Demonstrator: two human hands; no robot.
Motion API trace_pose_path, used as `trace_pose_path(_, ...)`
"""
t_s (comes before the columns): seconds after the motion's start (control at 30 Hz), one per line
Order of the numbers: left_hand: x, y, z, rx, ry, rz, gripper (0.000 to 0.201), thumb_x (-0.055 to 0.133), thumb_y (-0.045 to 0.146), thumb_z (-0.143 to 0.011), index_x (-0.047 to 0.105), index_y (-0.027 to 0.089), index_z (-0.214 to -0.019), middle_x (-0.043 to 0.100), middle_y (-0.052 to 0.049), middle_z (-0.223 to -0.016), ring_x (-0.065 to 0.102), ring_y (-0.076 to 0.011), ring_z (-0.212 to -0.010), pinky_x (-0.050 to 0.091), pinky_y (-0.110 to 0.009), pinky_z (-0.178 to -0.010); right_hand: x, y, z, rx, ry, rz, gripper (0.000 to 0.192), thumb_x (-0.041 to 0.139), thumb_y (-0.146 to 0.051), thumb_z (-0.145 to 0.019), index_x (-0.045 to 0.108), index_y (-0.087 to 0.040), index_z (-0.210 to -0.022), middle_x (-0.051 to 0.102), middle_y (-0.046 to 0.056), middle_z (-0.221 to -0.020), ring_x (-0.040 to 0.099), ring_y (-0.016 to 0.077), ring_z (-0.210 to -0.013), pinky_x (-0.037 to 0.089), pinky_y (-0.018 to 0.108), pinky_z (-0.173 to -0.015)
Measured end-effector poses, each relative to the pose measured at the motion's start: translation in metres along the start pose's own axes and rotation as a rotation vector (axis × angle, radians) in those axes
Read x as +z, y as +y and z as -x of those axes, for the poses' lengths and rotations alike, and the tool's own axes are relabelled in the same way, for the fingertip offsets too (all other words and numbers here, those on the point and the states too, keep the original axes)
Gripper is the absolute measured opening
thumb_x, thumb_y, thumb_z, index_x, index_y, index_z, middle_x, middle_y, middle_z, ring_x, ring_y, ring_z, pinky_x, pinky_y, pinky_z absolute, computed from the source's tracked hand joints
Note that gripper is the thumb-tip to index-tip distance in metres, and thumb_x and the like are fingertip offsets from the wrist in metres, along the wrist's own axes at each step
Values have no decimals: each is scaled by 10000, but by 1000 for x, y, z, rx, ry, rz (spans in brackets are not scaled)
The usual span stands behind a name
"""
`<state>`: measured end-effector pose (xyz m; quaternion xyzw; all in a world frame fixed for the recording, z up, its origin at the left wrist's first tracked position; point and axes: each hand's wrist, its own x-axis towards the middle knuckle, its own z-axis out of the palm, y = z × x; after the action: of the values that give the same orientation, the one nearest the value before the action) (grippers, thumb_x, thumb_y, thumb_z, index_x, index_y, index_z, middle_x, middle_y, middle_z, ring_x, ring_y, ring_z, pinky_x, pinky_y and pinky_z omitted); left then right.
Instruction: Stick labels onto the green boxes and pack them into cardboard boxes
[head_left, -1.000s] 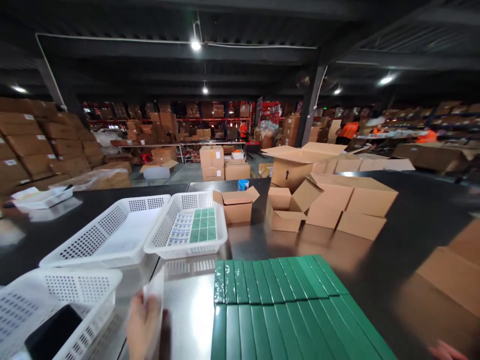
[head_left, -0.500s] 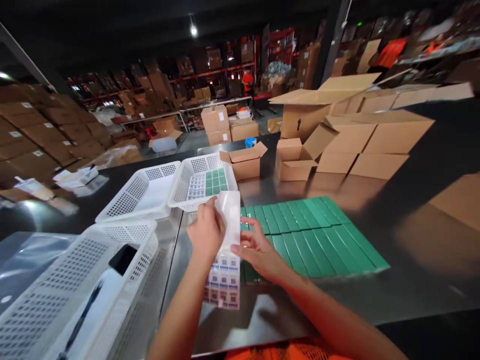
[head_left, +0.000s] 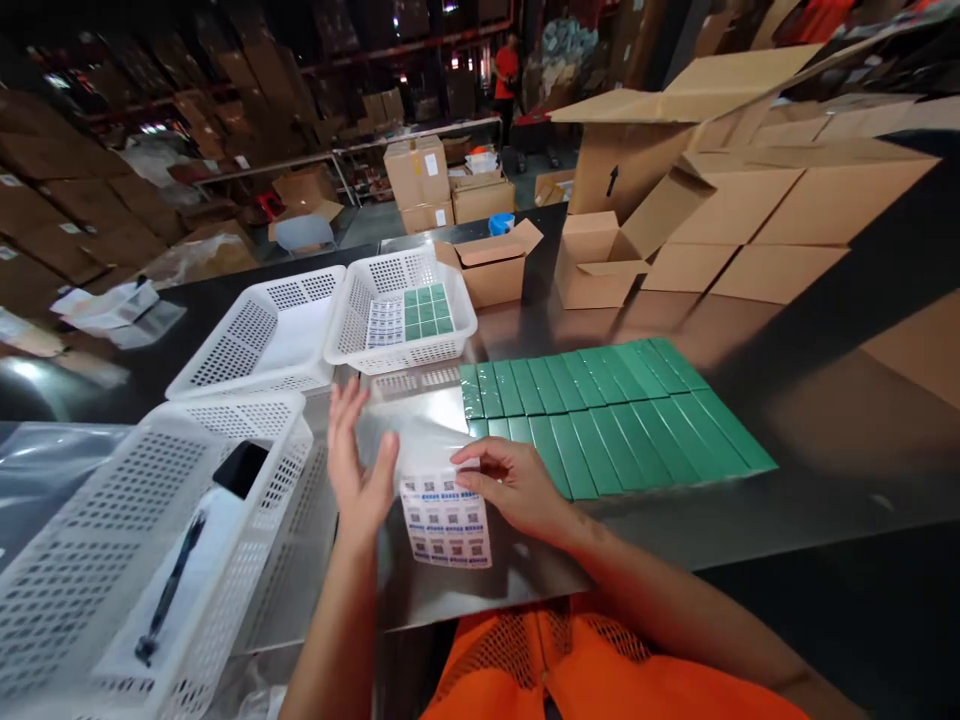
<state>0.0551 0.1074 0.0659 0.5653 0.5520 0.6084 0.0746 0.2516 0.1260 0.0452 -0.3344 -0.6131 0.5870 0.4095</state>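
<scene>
A: Start wide. The steel tabletop (head_left: 787, 470) runs left to right, with cardboard boxes (head_left: 757, 215) piled at its far right.

B: And in the middle, a block of green boxes (head_left: 615, 415) packed side by side in two rows, flat on the steel.

A: To the left, three white baskets. The near one (head_left: 112, 540) holds a pen and a dark device. Of the two far ones, one (head_left: 255, 335) looks bare inside, and the other (head_left: 401, 310) has green stickers and printed labels lying in it.

B: Now the hands. Half a second ago the label sheet (head_left: 446, 520) was held up off the surface, its loose clear top standing upright. Now it lies down on the tabletop, near edge, just left of the green boxes.

A: The right hand (head_left: 517, 490) rests on the sheet's right side, fingers curled over the edge, thumb on top, pinning it.

B: The left hand (head_left: 360, 470) is spread wide, fingers pointing up and away, the heel against the sheet's left edge. It grips nothing, only braces.

A: So the sheet has gone from being handled in the air to lying flat, right beside the green boxes.

B: I'd judge the printed codes are now within easy reach for peeling, though whether one is lifted yet, I cannot tell.
</scene>
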Motion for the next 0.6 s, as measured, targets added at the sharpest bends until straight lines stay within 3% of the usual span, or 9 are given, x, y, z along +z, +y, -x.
trace_pose_path(0.07,-16,2,20,10,-142,85,492,628,533,-882,610,262,-1292,519,-96,-1489,242,-316,-1512,214,-523,-1225,4,4,-1,19,67,-118,191,738,-349,-776,725,-224,-921,685,-2,-790,613,146,-692,487,278,-625)
trace_pose_path(0.13,-26,3,38,-203,-200,142,552,704,512,-834,587,274,-1318,518,-101,-1488,384,-324,-1439,319,-508,-1175,9,7,-4,20,155,-219,225,766,-369,-751,708,-226,-915,662,-11,-753,592,140,-670,487,275,-620)
trace_pose_path(0.2,-29,5,51,-508,-204,223,618,792,448,-763,576,255,-1310,598,-120,-1386,578,-303,-1249,484,-439,-1022,14,9,-8,5,250,-279,250,782,-383,-727,679,-226,-893,642,-13,-742,583,143,-676,493,278,-627)
trace_pose_path(0.27,-32,8,57,-746,-211,337,558,836,424,-706,632,213,-1181,718,-101,-1123,685,-260,-983,561,-360,-832,17,10,-8,9,304,-288,280,770,-410,-736,639,-227,-903,636,-8,-766,589,151,-698,497,282,-631)
trace_pose_path(0.33,-39,14,55,-844,-187,353,439,865,410,-654,681,195,-989,741,-56,-890,687,-222,-778,565,-308,-699,15,7,-4,58,223,-178,333,726,-441,-791,610,-238,-1028,624,-15,-752,589,155,-669,490,289,-608)
trace_pose_path(0.43,-64,31,40,-767,-247,125,295,862,374,-626,736,212,-839,740,-49,-792,675,-231,-693,549,-289,-605,5,-10,6,36,45,305,402,687,-419,-850,598,-249,-1203,616,-7,-733,577,180,-657,488,338,-637)
trace_pose_path(0.5,-83,48,24,-612,-509,-39,210,829,318,-645,785,255,-841,750,-68,-818,689,-260,-719,545,-297,-590,-1,-28,11,-148,12,567,455,736,-422,-821,628,-239,-1223,669,63,-904,609,241,-830,503,411,-763)
trace_pose_path(0.53,-91,57,15,-537,-679,-66,179,814,279,-651,797,283,-830,746,-67,-791,688,-260,-702,546,-304,-592,-2,-38,13,-262,-21,603,510,772,-449,-793,634,-238,-1236,676,103,-1056,607,279,-963,494,452,-855)
trace_pose_path(0.6,-100,72,-2,-407,-867,-72,210,804,218,-633,797,321,-815,735,-60,-752,680,-249,-664,547,-309,-590,0,-53,13,-394,-233,508,608,797,-476,-781,601,-264,-1317,658,109,-1230,592,293,-1114,458,461,-981)
